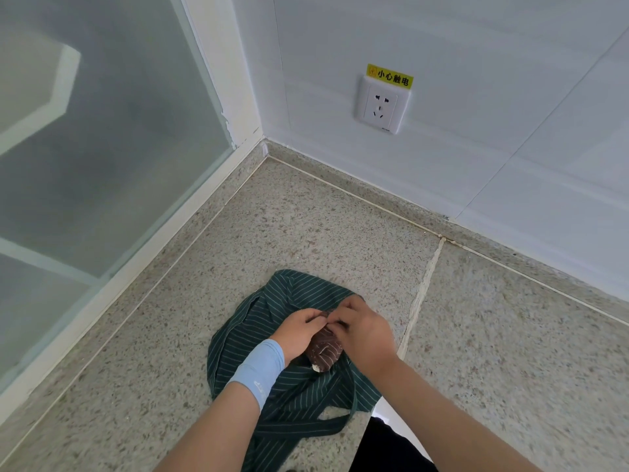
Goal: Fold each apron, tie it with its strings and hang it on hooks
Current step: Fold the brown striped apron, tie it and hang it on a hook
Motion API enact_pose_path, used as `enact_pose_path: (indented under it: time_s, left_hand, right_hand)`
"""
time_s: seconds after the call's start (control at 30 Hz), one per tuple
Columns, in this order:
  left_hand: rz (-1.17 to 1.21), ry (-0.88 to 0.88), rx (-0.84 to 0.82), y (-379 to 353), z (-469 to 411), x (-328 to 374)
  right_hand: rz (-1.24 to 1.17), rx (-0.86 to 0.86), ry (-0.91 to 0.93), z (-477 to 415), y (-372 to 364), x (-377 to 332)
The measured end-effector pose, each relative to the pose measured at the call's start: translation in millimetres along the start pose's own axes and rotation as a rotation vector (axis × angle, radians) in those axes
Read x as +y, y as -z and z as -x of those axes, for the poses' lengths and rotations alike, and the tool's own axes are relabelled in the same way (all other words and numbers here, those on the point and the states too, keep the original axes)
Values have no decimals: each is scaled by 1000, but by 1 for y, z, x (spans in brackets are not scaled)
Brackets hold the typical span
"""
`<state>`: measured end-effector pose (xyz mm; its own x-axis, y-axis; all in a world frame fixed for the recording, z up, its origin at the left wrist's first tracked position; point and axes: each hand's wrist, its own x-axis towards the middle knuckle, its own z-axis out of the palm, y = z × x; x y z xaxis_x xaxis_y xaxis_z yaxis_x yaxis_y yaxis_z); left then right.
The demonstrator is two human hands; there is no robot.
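A dark green apron with thin white stripes (pixel 272 308) lies bunched on the speckled stone countertop (pixel 306 233) near its front edge. A brown striped strap (pixel 325 350) runs over the middle of the bundle. My left hand (pixel 299 330), with a light blue wristband, and my right hand (pixel 362 330) meet on top of the apron, and the fingertips of both pinch the brown strap where they touch. A green apron string (pixel 340 422) loops off the counter's front edge. The fabric under the hands is hidden.
A frosted glass window with a white frame (pixel 211 212) borders the counter on the left. White wall tiles stand at the back with a wall socket (pixel 381 105) under a yellow warning label. A grout seam (pixel 423 287) crosses the counter to the right.
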<state>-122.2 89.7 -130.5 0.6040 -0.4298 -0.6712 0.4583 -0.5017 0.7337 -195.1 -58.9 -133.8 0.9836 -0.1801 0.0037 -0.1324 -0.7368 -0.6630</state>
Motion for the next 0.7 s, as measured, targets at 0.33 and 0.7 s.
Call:
enact_pose_path:
  time_s: [0.33, 0.7]
  left_hand:
    - [229, 209, 8, 4, 3, -7]
    - [545, 443, 125, 3, 9, 7]
  right_hand:
    - [207, -41, 180, 3, -3, 1]
    - [482, -246, 499, -4, 8, 1]
